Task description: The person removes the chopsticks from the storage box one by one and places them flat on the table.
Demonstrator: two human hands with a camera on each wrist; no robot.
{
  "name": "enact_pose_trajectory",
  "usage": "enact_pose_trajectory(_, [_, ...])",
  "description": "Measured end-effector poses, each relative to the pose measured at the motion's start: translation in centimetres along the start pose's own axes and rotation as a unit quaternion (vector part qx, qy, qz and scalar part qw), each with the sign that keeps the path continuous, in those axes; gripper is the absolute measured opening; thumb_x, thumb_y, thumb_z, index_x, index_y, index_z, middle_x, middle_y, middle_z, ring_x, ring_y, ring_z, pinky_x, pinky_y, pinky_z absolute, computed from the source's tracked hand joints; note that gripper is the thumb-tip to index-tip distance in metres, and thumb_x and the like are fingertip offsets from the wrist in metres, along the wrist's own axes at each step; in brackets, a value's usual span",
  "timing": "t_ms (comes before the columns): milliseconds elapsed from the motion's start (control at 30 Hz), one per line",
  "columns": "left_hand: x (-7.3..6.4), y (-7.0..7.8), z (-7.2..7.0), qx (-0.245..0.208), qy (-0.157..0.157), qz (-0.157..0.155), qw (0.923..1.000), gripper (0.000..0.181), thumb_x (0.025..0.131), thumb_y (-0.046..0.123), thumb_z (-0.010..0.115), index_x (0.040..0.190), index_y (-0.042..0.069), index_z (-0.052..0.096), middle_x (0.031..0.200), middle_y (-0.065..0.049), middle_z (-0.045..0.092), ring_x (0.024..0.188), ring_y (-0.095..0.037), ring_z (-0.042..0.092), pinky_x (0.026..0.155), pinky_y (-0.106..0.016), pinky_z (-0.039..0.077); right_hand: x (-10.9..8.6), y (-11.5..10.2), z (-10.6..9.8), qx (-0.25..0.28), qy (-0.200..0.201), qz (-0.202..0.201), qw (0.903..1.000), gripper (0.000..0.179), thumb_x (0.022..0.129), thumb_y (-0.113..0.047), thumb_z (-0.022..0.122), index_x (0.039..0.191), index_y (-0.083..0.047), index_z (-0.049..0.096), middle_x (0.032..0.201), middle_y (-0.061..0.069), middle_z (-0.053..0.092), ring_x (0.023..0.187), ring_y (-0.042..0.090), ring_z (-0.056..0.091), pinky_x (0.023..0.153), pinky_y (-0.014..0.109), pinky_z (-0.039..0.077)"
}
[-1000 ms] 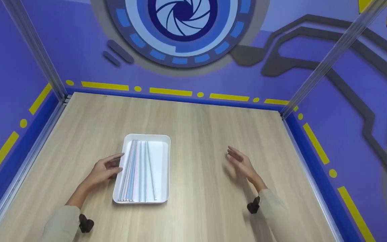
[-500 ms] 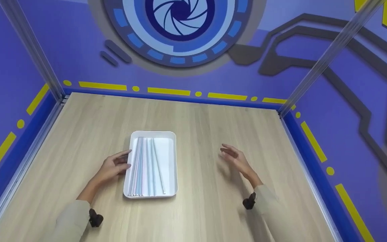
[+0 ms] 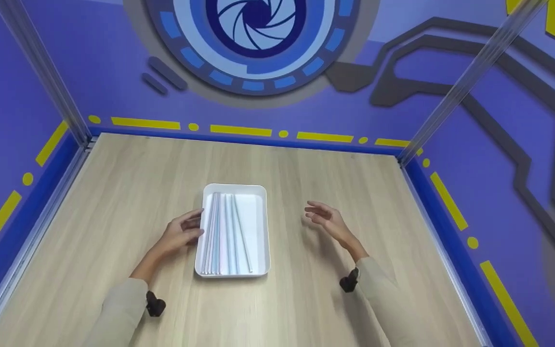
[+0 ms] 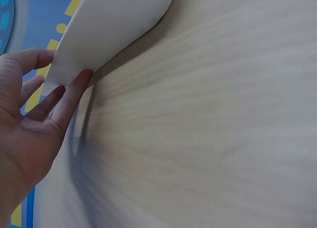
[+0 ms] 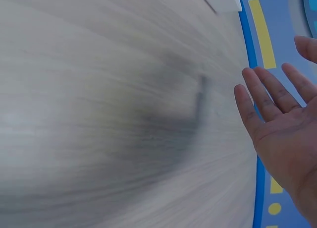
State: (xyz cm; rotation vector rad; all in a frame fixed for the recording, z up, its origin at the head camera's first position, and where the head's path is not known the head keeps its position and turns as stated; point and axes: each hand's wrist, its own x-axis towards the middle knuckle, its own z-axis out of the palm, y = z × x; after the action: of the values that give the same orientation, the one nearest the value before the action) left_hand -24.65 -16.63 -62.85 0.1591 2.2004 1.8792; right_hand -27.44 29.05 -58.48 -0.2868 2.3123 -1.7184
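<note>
A white rectangular tray [image 3: 258,231] lies near the middle of the wooden table. In it are several long, thin pastel sticks [image 3: 219,236] in blue, pink and silvery tones, mostly side by side, with one slanting to the right. My left hand [image 3: 181,233] touches the tray's left side with its fingertips. The left wrist view shows the fingers [image 4: 77,91] fairly straight against the tray's outer wall [image 4: 109,29]. My right hand [image 3: 330,221] hovers over the table to the right of the tray, holding nothing. Its fingers [image 5: 265,91] are spread and extended in the right wrist view.
The wooden table [image 3: 297,299] is bounded by a blue back wall [image 3: 239,108] with yellow dashes, and by side walls. Metal posts [image 3: 470,86] stand at the corners. A dark wrist camera [image 3: 154,304] sits at the left cuff, another camera [image 3: 349,281] at the right.
The tray has slid right and slightly away along the table, with my left hand moving along at its side. My right hand has shifted a little to the left.
</note>
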Motion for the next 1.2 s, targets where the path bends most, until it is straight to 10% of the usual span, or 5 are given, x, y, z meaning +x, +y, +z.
enact_pose_trajectory(400, [0.2, -0.6, 0.5, -0.045, -0.027, 0.009, 0.9986, 0.068, 0.096, 0.004, 0.066, 0.157, 0.001, 0.035, 0.147, -0.032, 0.049, 0.135, -0.045, 0.051, 0.096, -0.027, 0.058, 0.8, -4.8, 2.7, -0.006, -0.042, -0.038, 0.9984, 0.045, 0.103, -0.001, 0.053, 0.145, 0.013, 0.045, 0.134, 0.04, 0.056, 0.122, 0.05, 0.06, 0.1, 0.037, 0.058])
enact_pose_trajectory(600, [0.1, -1.2, 0.2, -0.079, -0.056, 0.0, 0.9953, 0.076, 0.095, 0.007, 0.07, 0.161, 0.007, 0.03, 0.152, -0.031, 0.043, 0.137, -0.045, 0.048, 0.099, -0.035, 0.059, 3.1, -3.9, 4.4, -0.004, -0.048, -0.022, 0.9986, 0.045, 0.104, -0.006, 0.055, 0.147, 0.008, 0.047, 0.132, 0.035, 0.06, 0.12, 0.048, 0.062, 0.103, 0.053, 0.055])
enact_pose_trajectory(1200, [0.1, -1.7, 0.1, -0.092, -0.058, -0.011, 0.994, 0.076, 0.096, 0.01, 0.07, 0.161, 0.012, 0.031, 0.152, -0.028, 0.043, 0.137, -0.04, 0.048, 0.1, -0.035, 0.058, 7.1, -4.8, 13.2, -0.026, -0.098, 0.034, 0.9943, 0.044, 0.101, -0.003, 0.056, 0.142, 0.013, 0.049, 0.117, 0.034, 0.065, 0.107, 0.043, 0.071, 0.092, 0.045, 0.062])
